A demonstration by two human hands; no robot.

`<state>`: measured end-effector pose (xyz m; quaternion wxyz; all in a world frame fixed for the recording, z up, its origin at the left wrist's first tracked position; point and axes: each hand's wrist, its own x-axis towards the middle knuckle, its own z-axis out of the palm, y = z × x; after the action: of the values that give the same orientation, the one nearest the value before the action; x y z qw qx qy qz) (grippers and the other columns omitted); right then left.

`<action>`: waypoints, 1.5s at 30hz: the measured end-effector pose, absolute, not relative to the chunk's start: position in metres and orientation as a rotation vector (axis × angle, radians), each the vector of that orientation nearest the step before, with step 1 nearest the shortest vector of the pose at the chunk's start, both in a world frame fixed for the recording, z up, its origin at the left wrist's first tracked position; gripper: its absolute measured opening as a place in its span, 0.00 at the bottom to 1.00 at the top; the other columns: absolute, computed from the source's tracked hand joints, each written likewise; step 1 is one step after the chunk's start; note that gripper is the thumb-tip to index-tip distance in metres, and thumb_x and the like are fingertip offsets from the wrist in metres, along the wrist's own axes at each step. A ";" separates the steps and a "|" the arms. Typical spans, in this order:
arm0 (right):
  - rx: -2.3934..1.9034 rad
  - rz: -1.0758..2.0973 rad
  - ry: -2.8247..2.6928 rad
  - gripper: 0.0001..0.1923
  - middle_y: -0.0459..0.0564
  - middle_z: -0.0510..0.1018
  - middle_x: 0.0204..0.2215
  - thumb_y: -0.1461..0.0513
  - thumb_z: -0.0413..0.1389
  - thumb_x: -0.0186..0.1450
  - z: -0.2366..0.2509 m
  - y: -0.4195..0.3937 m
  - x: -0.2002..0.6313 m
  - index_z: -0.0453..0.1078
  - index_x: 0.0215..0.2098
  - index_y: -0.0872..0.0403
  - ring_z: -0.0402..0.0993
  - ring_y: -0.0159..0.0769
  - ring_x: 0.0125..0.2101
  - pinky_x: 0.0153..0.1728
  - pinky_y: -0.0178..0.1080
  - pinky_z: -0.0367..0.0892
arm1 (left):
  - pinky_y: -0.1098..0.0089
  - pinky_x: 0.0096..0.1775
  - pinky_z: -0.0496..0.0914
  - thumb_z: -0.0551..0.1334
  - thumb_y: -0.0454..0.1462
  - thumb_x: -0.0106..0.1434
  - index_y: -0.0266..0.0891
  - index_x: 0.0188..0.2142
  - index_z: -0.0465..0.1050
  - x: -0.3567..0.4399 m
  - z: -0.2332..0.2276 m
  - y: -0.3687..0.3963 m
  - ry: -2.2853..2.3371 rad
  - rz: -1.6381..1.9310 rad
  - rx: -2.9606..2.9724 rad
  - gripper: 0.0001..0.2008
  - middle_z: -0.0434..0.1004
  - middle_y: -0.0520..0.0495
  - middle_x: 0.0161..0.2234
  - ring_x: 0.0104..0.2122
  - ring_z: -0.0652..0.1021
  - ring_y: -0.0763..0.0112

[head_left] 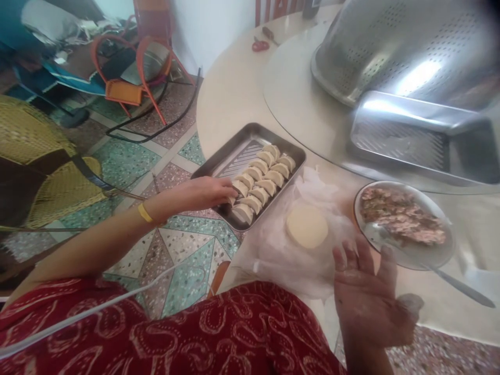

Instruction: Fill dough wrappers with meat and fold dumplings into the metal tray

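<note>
My left hand, with a yellow band at its wrist, reaches over the near edge of a dark metal tray. Its fingers close on a dumpling at the near end of a row, partly hidden by them. Two rows of folded dumplings lie along the tray's right side. My right hand is held palm up with spread fingers, holding nothing. Beyond its fingertips, round pale dough wrappers rest on a crumpled plastic bag. A bowl of minced filling stands nearby, with a metal spoon in it.
A second metal tray and a large perforated colander stand on the raised round tabletop. Red-handled scissors lie at the back. An orange rocking chair and wicker seat are left. A white cable crosses my clothing.
</note>
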<state>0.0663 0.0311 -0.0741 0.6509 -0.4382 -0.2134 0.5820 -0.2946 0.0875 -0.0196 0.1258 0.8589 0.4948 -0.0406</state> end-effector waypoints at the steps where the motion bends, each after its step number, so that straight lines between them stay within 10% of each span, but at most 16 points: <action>1: -1.003 1.322 -0.473 0.26 0.47 0.77 0.53 0.41 0.47 0.62 -0.074 0.031 0.066 0.72 0.51 0.40 0.72 0.45 0.53 0.61 0.60 0.52 | 0.74 0.32 0.64 0.58 0.34 0.68 0.42 0.45 0.76 -0.293 -0.018 0.088 1.432 -0.173 2.523 0.10 0.76 0.46 0.41 0.29 0.75 0.74; 45: -0.973 1.368 -0.469 0.29 0.49 0.78 0.51 0.39 0.46 0.61 -0.085 0.025 0.081 0.71 0.53 0.41 0.73 0.45 0.52 0.61 0.59 0.52 | 0.69 0.33 0.60 0.61 0.43 0.64 0.41 0.38 0.76 -0.313 -0.029 0.100 1.665 -0.416 2.447 0.10 0.78 0.48 0.34 0.32 0.75 0.67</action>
<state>0.0808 0.0254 -0.0854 0.6435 -0.4272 -0.2060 0.6008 -0.3132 0.0995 -0.0286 0.0765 0.8163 0.5555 -0.1387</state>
